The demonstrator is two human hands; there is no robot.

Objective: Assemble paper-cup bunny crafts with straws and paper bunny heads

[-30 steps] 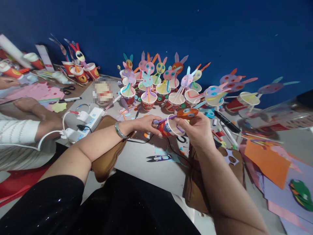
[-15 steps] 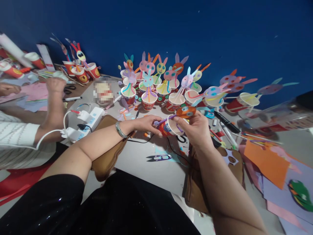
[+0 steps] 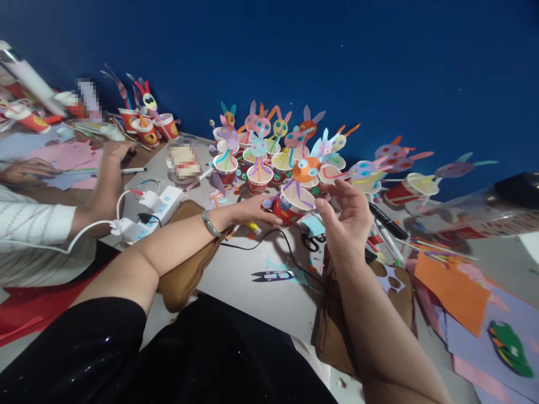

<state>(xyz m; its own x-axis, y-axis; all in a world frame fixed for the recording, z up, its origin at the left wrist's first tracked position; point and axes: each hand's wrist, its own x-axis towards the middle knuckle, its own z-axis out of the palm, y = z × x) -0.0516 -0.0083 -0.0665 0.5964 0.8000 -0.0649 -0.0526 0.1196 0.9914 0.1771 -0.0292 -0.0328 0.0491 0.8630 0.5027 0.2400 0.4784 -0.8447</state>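
My left hand [image 3: 257, 212] grips a red paper cup [image 3: 288, 213] from its left side, the fingers partly hidden behind it. From this cup rises an orange paper head [image 3: 307, 169] with blue eyes, on purple strips that run over the rim. Just right of the cup, my right hand [image 3: 347, 216] is open, thumb and fingers apart, with nothing visible in it. Thread snips [image 3: 273, 276] lie on the table below the cup, beside light-blue paper scraps. Black-handled scissors [image 3: 310, 242] rest between the cup and my right wrist.
Several finished cups with paper animals [image 3: 260, 174] stand along the blue wall. A power strip [image 3: 162, 209] sits at the left, near a co-worker's arm [image 3: 103, 188]. On the right are a clear bottle [image 3: 475, 216], markers [image 3: 385, 220] and orange paper [image 3: 452, 289]. A black cable [image 3: 280, 233] crosses the table.
My right hand has let go of the orange head and opened beside the cup. The cup, tilted before, is now more upright, with the head standing above it.
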